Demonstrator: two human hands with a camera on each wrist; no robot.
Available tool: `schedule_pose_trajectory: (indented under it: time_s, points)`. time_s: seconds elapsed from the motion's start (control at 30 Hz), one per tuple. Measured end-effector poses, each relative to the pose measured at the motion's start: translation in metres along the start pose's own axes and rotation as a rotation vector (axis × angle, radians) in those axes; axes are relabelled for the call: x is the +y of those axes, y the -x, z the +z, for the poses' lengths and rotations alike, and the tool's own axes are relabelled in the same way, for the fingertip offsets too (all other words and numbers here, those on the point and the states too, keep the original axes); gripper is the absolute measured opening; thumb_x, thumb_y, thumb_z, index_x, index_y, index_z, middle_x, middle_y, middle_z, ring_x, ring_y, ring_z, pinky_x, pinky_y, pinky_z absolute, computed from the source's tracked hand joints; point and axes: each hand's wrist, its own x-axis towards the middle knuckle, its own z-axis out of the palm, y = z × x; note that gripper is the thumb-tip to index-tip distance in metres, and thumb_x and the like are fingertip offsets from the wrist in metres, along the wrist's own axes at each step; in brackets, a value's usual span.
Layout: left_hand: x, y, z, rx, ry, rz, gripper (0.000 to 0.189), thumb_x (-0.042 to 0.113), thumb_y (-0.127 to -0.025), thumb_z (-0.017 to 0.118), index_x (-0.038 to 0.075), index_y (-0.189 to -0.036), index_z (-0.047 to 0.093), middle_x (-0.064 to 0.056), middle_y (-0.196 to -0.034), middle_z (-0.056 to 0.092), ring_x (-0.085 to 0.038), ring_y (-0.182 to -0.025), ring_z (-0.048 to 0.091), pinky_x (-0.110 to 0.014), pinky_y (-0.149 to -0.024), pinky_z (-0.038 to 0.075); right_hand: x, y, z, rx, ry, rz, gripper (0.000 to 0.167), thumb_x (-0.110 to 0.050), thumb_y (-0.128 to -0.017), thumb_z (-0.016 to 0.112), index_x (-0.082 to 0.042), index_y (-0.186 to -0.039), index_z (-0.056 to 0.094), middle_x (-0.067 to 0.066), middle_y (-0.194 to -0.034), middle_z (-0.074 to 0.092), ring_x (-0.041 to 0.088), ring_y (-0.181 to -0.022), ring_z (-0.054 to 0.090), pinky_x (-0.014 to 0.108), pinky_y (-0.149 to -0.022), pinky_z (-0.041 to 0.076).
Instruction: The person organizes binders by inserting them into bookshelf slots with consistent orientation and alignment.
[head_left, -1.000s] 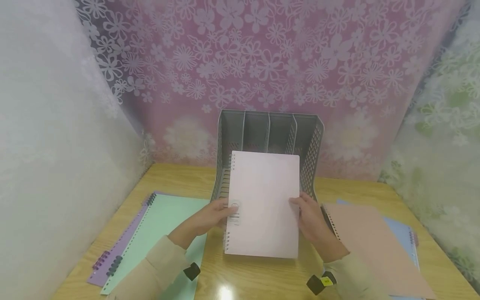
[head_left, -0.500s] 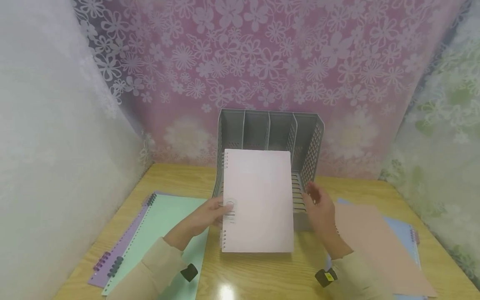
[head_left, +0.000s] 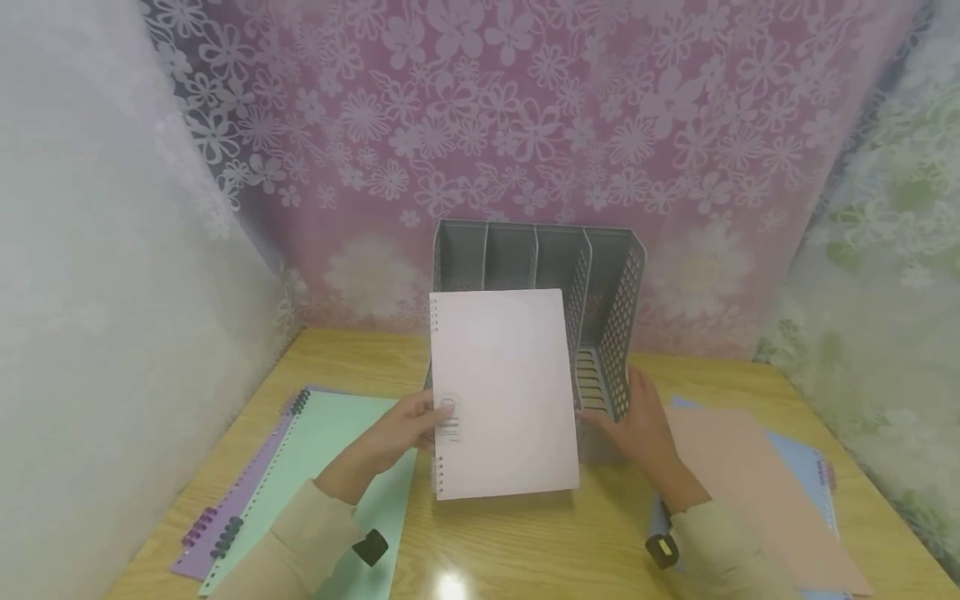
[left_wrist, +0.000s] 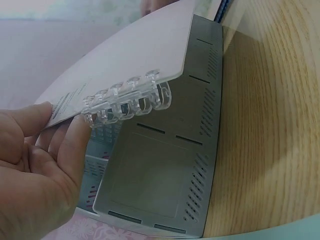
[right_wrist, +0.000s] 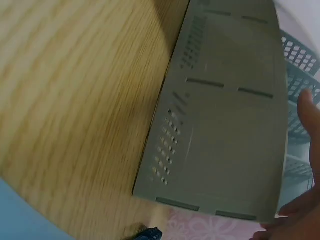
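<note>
A pale pink loose-leaf notebook (head_left: 502, 392) with clear binding rings (left_wrist: 127, 105) is held up in front of the grey file rack (head_left: 627, 308). My left hand (head_left: 397, 433) pinches its ringed left edge, thumb on the printed front cover, fingers behind. The notebook tilts, and it hides much of the rack's left and middle compartments in the head view. My right hand (head_left: 641, 433) grips the rack's right front side, with the thumb over the front opening and the fingers by the outer wall. The rack's low front panel (right_wrist: 230, 140) fills much of the right wrist view.
On the left of the wooden table (head_left: 495, 550), a mint green notebook (head_left: 337, 425) overlaps a purple one (head_left: 198, 550). On the right, a peach notebook (head_left: 757, 492) lies over a blue one (head_left: 802, 467). A floral curtain (head_left: 525, 125) hangs behind the rack.
My right hand has let go of the notebook's right edge and moved to the rack's right side. The left hand has shifted the notebook left and slightly up, uncovering the rack's right compartment.
</note>
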Motion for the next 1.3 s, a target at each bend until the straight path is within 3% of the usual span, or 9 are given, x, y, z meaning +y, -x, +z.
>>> schedule_pose_trajectory:
  time_s: [0.1, 0.3, 0.6, 0.77, 1.03, 1.3]
  points:
    - [0.002, 0.001, -0.001, 0.021, -0.001, -0.002, 0.046, 0.029, -0.104, 0.046, 0.002, -0.141, 0.044, -0.019, -0.120, 0.065, -0.028, -0.101, 0.068, -0.041, -0.085, 0.056, 0.007, -0.002, 0.002, -0.054, 0.015, 0.017, 0.116, -0.056, -0.082, 0.071, 0.013, -0.148, 0.006, 0.038, -0.149, 0.017, 0.057, -0.133, 0.025, 0.068, -0.104, 0.029]
    - [0.002, 0.004, -0.004, 0.063, -0.017, -0.025, 0.047, 0.029, -0.103, 0.048, 0.002, -0.142, 0.044, -0.019, -0.118, 0.066, -0.028, -0.097, 0.069, -0.040, -0.082, 0.057, 0.016, -0.004, 0.007, -0.139, 0.019, 0.024, 0.110, -0.058, -0.085, 0.065, 0.009, -0.150, 0.009, 0.037, -0.148, 0.022, 0.056, -0.133, 0.028, 0.068, -0.103, 0.031]
    - [0.005, 0.012, -0.008, 0.087, -0.022, 0.023, 0.049, 0.031, -0.104, 0.046, 0.000, -0.142, 0.043, -0.021, -0.120, 0.065, -0.029, -0.101, 0.068, -0.040, -0.083, 0.057, 0.011, -0.003, 0.006, -0.137, -0.003, -0.002, 0.105, -0.057, -0.084, 0.068, 0.002, -0.152, 0.013, 0.033, -0.138, 0.038, 0.052, -0.123, 0.041, 0.067, -0.095, 0.040]
    - [0.011, 0.016, -0.014, 0.140, -0.033, 0.032, 0.049, 0.031, -0.104, 0.047, 0.001, -0.142, 0.043, -0.020, -0.123, 0.063, -0.028, -0.105, 0.066, -0.040, -0.083, 0.057, 0.007, -0.001, 0.003, -0.171, 0.038, 0.042, 0.113, -0.059, -0.085, 0.065, 0.011, -0.150, 0.004, 0.040, -0.145, 0.025, 0.058, -0.129, 0.031, 0.069, -0.100, 0.033]
    - [0.018, 0.021, -0.022, 0.226, -0.045, 0.028, 0.045, 0.029, -0.104, 0.047, 0.004, -0.141, 0.045, -0.020, -0.124, 0.062, -0.029, -0.105, 0.066, -0.040, -0.084, 0.057, 0.005, -0.003, 0.001, -0.206, 0.052, 0.145, 0.119, -0.067, -0.084, 0.060, 0.014, -0.149, 0.001, 0.041, -0.150, 0.014, 0.060, -0.133, 0.023, 0.069, -0.104, 0.027]
    - [0.018, 0.028, -0.029, 0.302, -0.069, 0.041, 0.046, 0.031, -0.104, 0.047, 0.001, -0.138, 0.047, -0.021, -0.124, 0.063, -0.028, -0.103, 0.067, -0.039, -0.083, 0.057, 0.003, -0.003, 0.001, -0.236, 0.015, 0.158, 0.119, -0.065, -0.085, 0.060, 0.015, -0.148, -0.002, 0.040, -0.151, 0.010, 0.058, -0.136, 0.018, 0.067, -0.108, 0.024]
